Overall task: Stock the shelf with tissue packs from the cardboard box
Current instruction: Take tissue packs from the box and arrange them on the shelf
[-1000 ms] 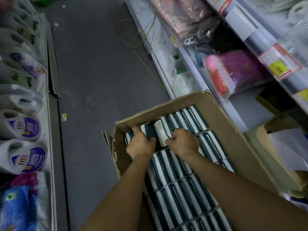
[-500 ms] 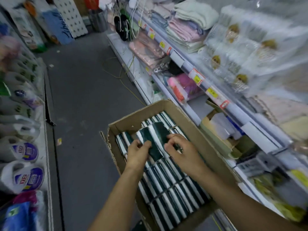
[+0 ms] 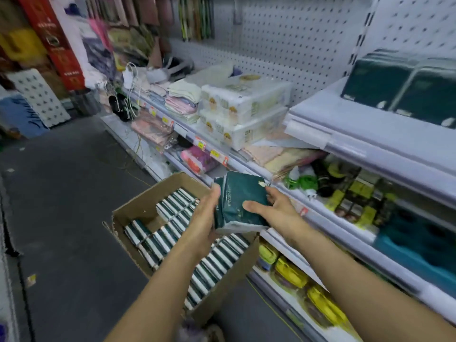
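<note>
A dark green tissue pack stack is held in the air above the cardboard box, between both hands. My left hand grips its left side and underside. My right hand presses on its right side, thumb across the front. The box sits on the floor against the shelving and holds several rows of green and white tissue packs, with a gap near its far left part. More dark green packs stand on the upper white shelf at the right.
White wrapped tissue bundles and folded towels fill the middle shelf. Lower shelves hold yellow and teal goods. The grey aisle floor stretches to the left, with stacked goods at its far end.
Both hands have lifted the green pack stack out of the box and up toward the shelving. My view has swung up from the box to the shelves.
</note>
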Demonstrator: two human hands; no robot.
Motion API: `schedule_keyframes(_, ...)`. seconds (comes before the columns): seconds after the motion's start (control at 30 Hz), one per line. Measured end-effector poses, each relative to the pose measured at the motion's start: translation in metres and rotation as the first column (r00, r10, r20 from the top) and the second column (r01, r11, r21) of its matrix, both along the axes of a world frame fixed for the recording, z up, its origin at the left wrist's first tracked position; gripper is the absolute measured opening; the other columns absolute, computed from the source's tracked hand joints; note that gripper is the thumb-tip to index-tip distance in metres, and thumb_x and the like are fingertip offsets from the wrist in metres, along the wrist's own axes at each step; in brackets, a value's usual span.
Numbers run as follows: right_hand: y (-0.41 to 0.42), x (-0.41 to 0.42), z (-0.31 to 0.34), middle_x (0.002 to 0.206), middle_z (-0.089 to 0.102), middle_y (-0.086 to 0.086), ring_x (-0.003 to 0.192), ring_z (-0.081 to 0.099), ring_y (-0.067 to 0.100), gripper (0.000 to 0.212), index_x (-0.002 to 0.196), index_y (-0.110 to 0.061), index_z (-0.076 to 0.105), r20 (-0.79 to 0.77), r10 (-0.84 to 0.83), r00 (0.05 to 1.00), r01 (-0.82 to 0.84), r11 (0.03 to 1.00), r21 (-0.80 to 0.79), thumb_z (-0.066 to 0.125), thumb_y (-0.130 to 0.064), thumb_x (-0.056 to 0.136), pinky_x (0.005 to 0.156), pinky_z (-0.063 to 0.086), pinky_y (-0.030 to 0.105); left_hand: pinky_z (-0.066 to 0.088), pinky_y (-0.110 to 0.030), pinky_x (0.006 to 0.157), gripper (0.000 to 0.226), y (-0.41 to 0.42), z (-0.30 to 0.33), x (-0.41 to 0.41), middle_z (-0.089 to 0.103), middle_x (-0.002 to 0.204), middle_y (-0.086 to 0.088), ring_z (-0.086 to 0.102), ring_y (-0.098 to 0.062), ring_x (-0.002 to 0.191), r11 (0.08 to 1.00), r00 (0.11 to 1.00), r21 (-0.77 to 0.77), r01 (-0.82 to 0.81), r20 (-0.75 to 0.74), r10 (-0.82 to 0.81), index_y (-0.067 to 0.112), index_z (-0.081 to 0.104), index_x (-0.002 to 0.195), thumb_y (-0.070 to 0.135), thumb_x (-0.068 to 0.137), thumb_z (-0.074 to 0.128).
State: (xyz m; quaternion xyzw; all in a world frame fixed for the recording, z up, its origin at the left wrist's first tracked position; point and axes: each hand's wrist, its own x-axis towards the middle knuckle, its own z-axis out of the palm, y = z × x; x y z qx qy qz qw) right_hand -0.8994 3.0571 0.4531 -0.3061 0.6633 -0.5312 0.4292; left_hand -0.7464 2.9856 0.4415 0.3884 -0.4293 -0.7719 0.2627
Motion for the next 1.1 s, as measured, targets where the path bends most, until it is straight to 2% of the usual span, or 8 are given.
schedule_keyframes(0.17, 0.057, -0.028, 0.040, 0.112, 0.070, 0.006, 0.092, 0.072, 0.021, 0.066, 0.123, -0.017, 0.052, 0.127, -0.146, 0.981, 0.161, 0.980, -0.115, 0.083, -0.037, 0.068, 0.078, 0.059, 0.039, 0.060, -0.044, 0.075, 0.079, 0.046, 0.036, -0.032, 0.070, 0.119, -0.004, 0.070, -0.028, 0.103, 0.971, 0.979, -0.124, 0.203, -0.005, -0.205, 0.023, 0.046, 0.134, 0.026, 0.068, 0.089)
schedule_keyframes(0.3, 0.092, -0.049, 0.074, 0.105, 0.072, 0.003, 0.087, 0.071, 0.018, 0.034, 0.108, -0.019, 0.061, 0.053, -0.268, 0.962, 0.273, 0.948, -0.166, 0.074, -0.038, 0.083, 0.064, 0.055, 0.029, 0.059, -0.050, 0.077, 0.078, 0.064, 0.060, -0.054, 0.069, 0.122, -0.007, 0.068, -0.031, 0.108, 0.941, 0.948, -0.153, 0.303, -0.052, -0.314, 0.021, 0.047, 0.135, 0.013, 0.068, 0.084)
schedule_keyframes(0.5, 0.123, -0.082, 0.109, 0.096, 0.072, 0.011, 0.072, 0.070, 0.025, 0.032, 0.108, -0.012, 0.061, 0.135, -0.425, 0.895, 0.446, 0.864, -0.235, 0.074, -0.031, 0.085, 0.051, 0.048, 0.028, 0.060, -0.048, 0.072, 0.072, 0.075, 0.100, -0.097, 0.069, 0.123, -0.001, 0.067, -0.030, 0.109, 0.902, 0.905, -0.200, 0.383, -0.115, -0.409, 0.044, 0.044, 0.135, 0.020, 0.076, 0.079)
schedule_keyframes(0.63, 0.140, -0.104, 0.129, 0.074, 0.070, 0.008, 0.044, 0.050, 0.018, 0.040, 0.114, -0.012, 0.060, 0.055, -0.362, 0.930, 0.365, 0.901, -0.236, 0.074, -0.034, 0.085, 0.036, 0.039, 0.022, 0.058, -0.050, 0.077, 0.052, 0.070, 0.127, -0.126, 0.061, 0.134, 0.004, 0.066, -0.027, 0.113, 0.893, 0.906, -0.256, 0.370, -0.113, -0.407, 0.048, 0.043, 0.139, 0.039, 0.091, 0.060)
schedule_keyframes(0.73, 0.146, -0.118, 0.145, 0.069, 0.069, 0.008, 0.047, 0.054, 0.020, 0.037, 0.112, -0.013, 0.062, 0.049, -0.350, 0.935, 0.351, 0.904, -0.245, 0.076, -0.030, 0.082, 0.039, 0.046, 0.024, 0.058, -0.047, 0.080, 0.030, 0.065, 0.142, -0.144, 0.068, 0.124, 0.008, 0.067, -0.023, 0.110, 0.856, 0.903, -0.354, 0.376, -0.066, -0.424, 0.042, 0.057, 0.130, 0.035, 0.102, 0.048)
schedule_keyframes(0.9, 0.146, -0.140, 0.163, 0.077, 0.069, 0.010, 0.053, 0.060, 0.021, 0.027, 0.105, -0.010, 0.063, 0.098, -0.429, 0.898, 0.437, 0.846, -0.306, 0.073, -0.026, 0.086, 0.047, 0.052, 0.029, 0.059, -0.044, 0.077, 0.027, 0.048, 0.169, -0.174, 0.075, 0.102, 0.007, 0.071, -0.023, 0.097, 0.829, 0.912, -0.434, 0.353, -0.038, -0.408, 0.031, 0.072, 0.106, 0.027, 0.104, 0.046)
schedule_keyframes(1.0, 0.144, -0.155, 0.169, 0.089, 0.070, 0.015, 0.061, 0.067, 0.026, 0.030, 0.108, -0.006, 0.059, 0.125, -0.478, 0.870, 0.490, 0.805, -0.334, 0.073, -0.022, 0.085, 0.051, 0.056, 0.031, 0.059, -0.042, 0.077, 0.030, 0.036, 0.182, -0.193, 0.075, 0.105, 0.001, 0.071, -0.024, 0.097, 0.782, 0.917, -0.529, 0.331, -0.015, -0.398, 0.034, 0.076, 0.096, 0.056, 0.084, 0.060)
schedule_keyframes(1.1, 0.145, -0.172, 0.170, 0.102, 0.070, 0.013, 0.085, 0.071, 0.028, 0.034, 0.110, -0.008, 0.060, 0.010, -0.486, 0.874, 0.467, 0.834, -0.295, 0.075, -0.018, 0.082, 0.067, 0.060, 0.043, 0.056, -0.032, 0.070, 0.032, 0.022, 0.186, -0.211, 0.073, 0.106, 0.003, 0.068, -0.021, 0.098, 0.654, 0.907, -0.689, 0.312, 0.011, -0.421, 0.034, 0.075, 0.093, 0.053, 0.067, 0.074)
